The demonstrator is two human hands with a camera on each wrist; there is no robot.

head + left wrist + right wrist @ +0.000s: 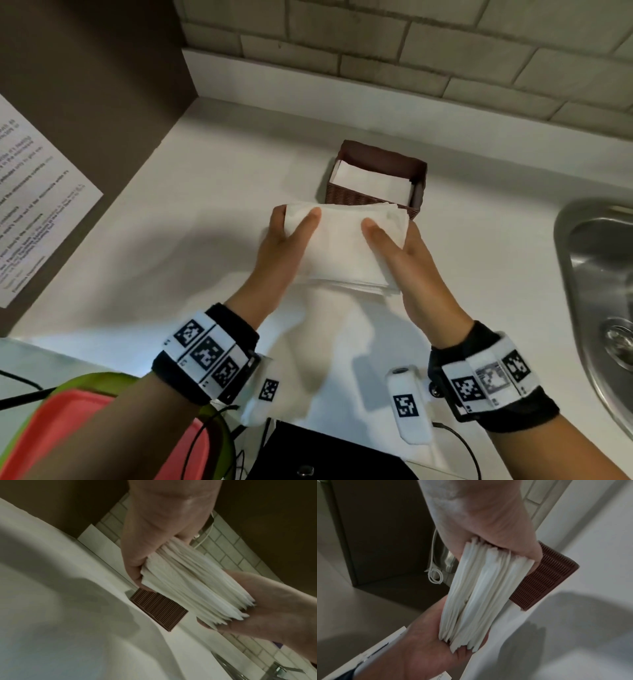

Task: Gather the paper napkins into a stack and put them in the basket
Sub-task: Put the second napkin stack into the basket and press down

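A thick stack of white paper napkins is held above the white counter, just in front of the brown woven basket. My left hand grips its left end with the thumb on top. My right hand grips the right end the same way. The basket holds a few white napkins lying flat. In the left wrist view the stack shows edge-on between my left hand and my right hand, with the basket behind. The right wrist view shows the stack pressed between both palms.
A steel sink is set into the counter at the right. A dark panel with a printed notice stands at the left, and a tiled wall runs behind. A red and green tray and a black box lie at the near edge.
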